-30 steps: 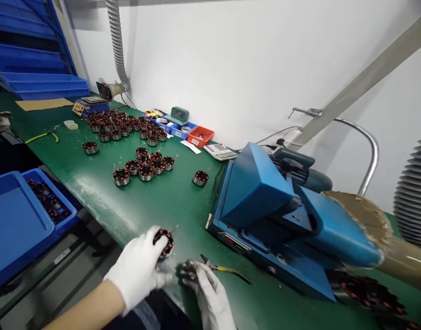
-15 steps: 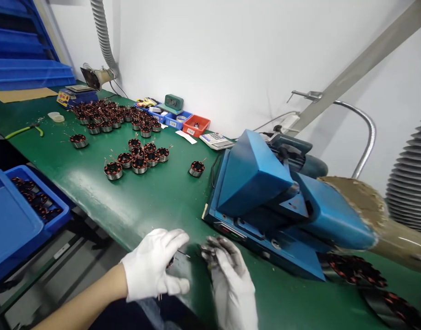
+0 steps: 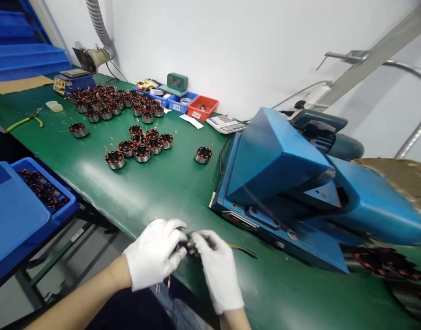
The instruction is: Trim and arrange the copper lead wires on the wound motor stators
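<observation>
My left hand (image 3: pixel 157 252), in a white glove, is closed around a motor stator. Its body is almost wholly covered by the glove, but copper lead wires (image 3: pixel 168 281) stick out below the palm. Close against it on the right, my right hand (image 3: pixel 213 266) has its dark-stained glove fingertips pinched together at the stator's side. What lies between those fingertips is hidden. Beyond the right hand, a slim tool with a yellow-green part and dark tip (image 3: pixel 246 251) shows on the green bench; whether the hand touches it I cannot tell.
A blue machine (image 3: pixel 279 183) stands close on the right. Several stators (image 3: pixel 142 153) form a cluster ahead, one stator (image 3: pixel 203 155) sits apart, and a larger pile (image 3: pixel 103 103) lies behind. Green-handled cutters (image 3: pixel 23 123) lie far left. A blue bin (image 3: pixel 71 204) of stators is beside the bench.
My right hand has moved left and come together with my left hand, its fingers now pinched. The left fingers have closed in. The slim tool has come into sight. The view has shifted slightly.
</observation>
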A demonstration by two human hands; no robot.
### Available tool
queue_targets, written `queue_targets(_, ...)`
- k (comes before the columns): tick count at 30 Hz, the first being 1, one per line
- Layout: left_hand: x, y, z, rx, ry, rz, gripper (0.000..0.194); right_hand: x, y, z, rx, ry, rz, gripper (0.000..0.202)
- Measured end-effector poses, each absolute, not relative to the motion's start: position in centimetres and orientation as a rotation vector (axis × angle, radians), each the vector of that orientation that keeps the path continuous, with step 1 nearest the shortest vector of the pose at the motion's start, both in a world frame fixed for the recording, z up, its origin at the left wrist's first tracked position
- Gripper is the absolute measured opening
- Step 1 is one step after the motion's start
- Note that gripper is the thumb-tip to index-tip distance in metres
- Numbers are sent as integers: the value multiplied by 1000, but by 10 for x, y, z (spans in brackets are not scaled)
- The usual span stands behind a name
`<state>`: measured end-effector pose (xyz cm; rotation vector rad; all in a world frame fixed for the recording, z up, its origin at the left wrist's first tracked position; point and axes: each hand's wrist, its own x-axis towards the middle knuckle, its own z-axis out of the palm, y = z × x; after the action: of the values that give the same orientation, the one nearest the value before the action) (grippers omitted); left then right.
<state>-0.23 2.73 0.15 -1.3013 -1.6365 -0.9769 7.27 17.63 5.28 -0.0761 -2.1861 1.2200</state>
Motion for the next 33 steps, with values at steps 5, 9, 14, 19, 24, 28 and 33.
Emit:
queue_targets(5,-2,33,5,-1321,-1600,-1024,9,85,200,44,-180,-2174,1240,53)
queue_targets(9,-7,41,2,-1298,-1552,-1089,5,82,190,29,-139,-2364,1180,47)
queue_targets(14,-8,43,0,-1267,-1566,-1084,6,75,168,30,-283,-2249,1273,42)
queue_targets(19,-9,41,5,-1247,-1530,-1106,5,75,180,14,-347,-1994,1370,52)
queue_targets(24,-20,37,8,-1217,-1573,-1070,9,62,187,14,288,-2043,323,19)
queue_targets(28,-29,27,11,-1318,-1621,-1046,9,55,183,34,539,-1999,13,25)
queue_targets(33,-37,19,13,-1410,-1562,-1005,6,51,176,43,553,-2129,-123,20)
